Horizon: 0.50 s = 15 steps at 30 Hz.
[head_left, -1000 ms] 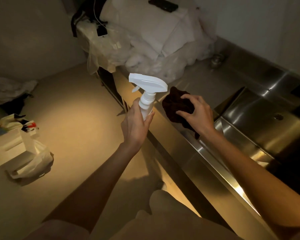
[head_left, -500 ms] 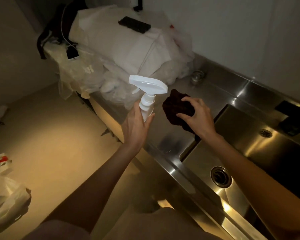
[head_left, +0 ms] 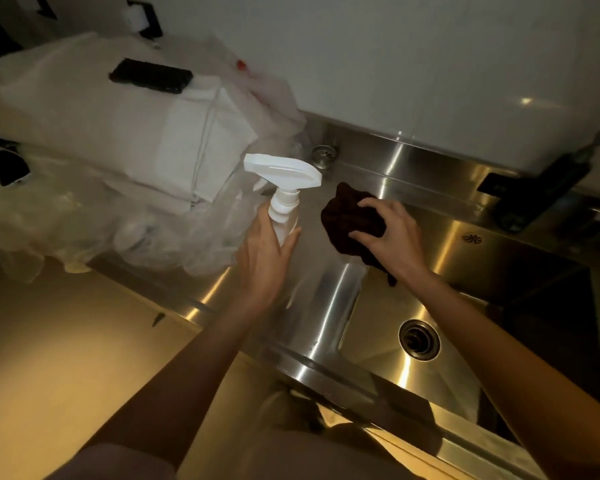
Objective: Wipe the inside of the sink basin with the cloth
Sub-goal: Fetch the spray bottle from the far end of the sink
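My right hand (head_left: 388,237) grips a dark, bunched cloth (head_left: 347,216) that rests on the steel counter at the sink basin's (head_left: 378,306) left rim, one corner hanging over the edge. Left of the cloth, my left hand (head_left: 264,258) holds a white spray bottle (head_left: 284,188) upright by its neck, above the counter. The steel basin lies lower right, its round drain (head_left: 419,339) showing. The bottle's body is hidden behind my fingers.
White bags and clear plastic wrap (head_left: 125,140) pile on the counter at left, a black flat device (head_left: 149,76) on top. A small metal strainer (head_left: 323,155) sits by the backsplash. A black tap (head_left: 534,188) stands behind the basin. The counter's front edge (head_left: 326,368) runs diagonally.
The view has swung right and up, bringing the basin and drain into fuller sight. Both hands keep their grips and hold nearly the same spots over the counter.
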Each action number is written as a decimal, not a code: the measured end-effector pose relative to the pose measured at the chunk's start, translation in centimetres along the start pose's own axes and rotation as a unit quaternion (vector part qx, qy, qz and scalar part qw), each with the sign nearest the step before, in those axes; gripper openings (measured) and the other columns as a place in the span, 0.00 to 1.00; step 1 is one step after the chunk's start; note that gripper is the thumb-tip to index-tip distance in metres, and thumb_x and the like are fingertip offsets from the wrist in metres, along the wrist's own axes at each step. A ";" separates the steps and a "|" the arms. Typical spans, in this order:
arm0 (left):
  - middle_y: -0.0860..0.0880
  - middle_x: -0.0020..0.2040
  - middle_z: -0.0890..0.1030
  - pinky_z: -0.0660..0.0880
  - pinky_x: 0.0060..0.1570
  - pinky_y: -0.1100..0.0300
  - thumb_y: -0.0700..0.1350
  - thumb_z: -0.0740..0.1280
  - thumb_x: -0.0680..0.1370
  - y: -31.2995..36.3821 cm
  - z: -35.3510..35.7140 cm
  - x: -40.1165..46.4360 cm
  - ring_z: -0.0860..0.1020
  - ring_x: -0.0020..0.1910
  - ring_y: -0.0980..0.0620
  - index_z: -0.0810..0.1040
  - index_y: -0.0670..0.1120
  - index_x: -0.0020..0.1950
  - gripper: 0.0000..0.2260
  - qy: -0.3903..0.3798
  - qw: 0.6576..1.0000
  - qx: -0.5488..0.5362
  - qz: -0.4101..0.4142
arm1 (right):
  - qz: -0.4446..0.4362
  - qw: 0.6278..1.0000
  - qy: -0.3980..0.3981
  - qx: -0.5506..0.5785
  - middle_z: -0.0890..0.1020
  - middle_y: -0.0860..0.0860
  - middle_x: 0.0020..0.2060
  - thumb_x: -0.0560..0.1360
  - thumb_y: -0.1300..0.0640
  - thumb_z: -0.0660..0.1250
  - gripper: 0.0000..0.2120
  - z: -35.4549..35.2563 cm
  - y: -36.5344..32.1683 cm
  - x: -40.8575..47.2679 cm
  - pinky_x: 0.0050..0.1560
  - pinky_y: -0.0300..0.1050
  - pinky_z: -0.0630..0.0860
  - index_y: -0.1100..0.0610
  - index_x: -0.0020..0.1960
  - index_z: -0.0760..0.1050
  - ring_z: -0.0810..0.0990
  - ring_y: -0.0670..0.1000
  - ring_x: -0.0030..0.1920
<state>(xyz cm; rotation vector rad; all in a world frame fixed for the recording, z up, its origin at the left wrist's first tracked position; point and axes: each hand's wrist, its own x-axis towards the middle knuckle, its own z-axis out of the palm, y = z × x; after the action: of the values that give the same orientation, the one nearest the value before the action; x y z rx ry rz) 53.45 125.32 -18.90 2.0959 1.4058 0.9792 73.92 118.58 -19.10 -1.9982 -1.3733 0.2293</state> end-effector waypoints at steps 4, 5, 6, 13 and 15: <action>0.43 0.61 0.78 0.72 0.52 0.52 0.54 0.66 0.78 -1.0 1.4 3.3 0.77 0.57 0.42 0.65 0.45 0.70 0.25 -0.039 0.999 -0.009 0.019 | 0.046 0.998 0.029 -0.010 0.74 0.50 0.60 0.69 0.51 0.75 0.24 0.6 0.5 1.2 0.56 0.41 0.70 0.44 0.63 0.73 0.73 0.51 0.60; 0.43 0.60 0.78 0.71 0.50 0.53 0.54 0.66 0.78 -1.3 1.8 4.1 0.78 0.56 0.42 0.66 0.45 0.69 0.24 -0.045 0.999 -0.006 0.028 | 0.056 0.998 0.033 -0.015 0.74 0.50 0.60 0.69 0.51 0.75 0.24 0.8 0.5 1.6 0.56 0.41 0.70 0.44 0.63 0.72 0.73 0.51 0.60; 0.43 0.60 0.78 0.70 0.49 0.55 0.54 0.66 0.78 -1.7 2.1 5.0 0.78 0.55 0.41 0.66 0.45 0.68 0.24 -0.052 0.998 -0.005 0.036 | 0.067 0.997 0.038 -0.019 0.73 0.50 0.60 0.69 0.51 0.75 0.24 1.1 0.5 2.0 0.55 0.41 0.69 0.44 0.63 0.72 0.73 0.50 0.60; 0.45 0.62 0.78 0.70 0.52 0.57 0.55 0.66 0.77 -3.0 4.2 10.3 0.77 0.58 0.45 0.66 0.45 0.70 0.25 -0.119 0.988 -0.056 0.084 | 0.138 0.986 0.090 -0.010 0.72 0.50 0.62 0.69 0.53 0.75 0.25 3.0 1.3 3.6 0.56 0.42 0.73 0.44 0.63 0.71 0.71 0.49 0.60; 0.45 0.61 0.78 0.68 0.51 0.60 0.54 0.67 0.77 -2.9 5.2 11.7 0.77 0.58 0.47 0.67 0.45 0.68 0.24 -0.144 0.983 -0.075 0.091 | 0.159 0.981 0.105 -0.028 0.73 0.49 0.61 0.69 0.52 0.75 0.25 3.2 1.7 3.6 0.55 0.41 0.73 0.43 0.63 0.71 0.73 0.49 0.60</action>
<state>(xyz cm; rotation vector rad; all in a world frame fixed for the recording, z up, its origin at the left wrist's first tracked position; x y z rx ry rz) 58.32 137.38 -20.65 2.1760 0.9830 0.7807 75.11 122.77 -21.78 -2.2138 -0.9374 0.1188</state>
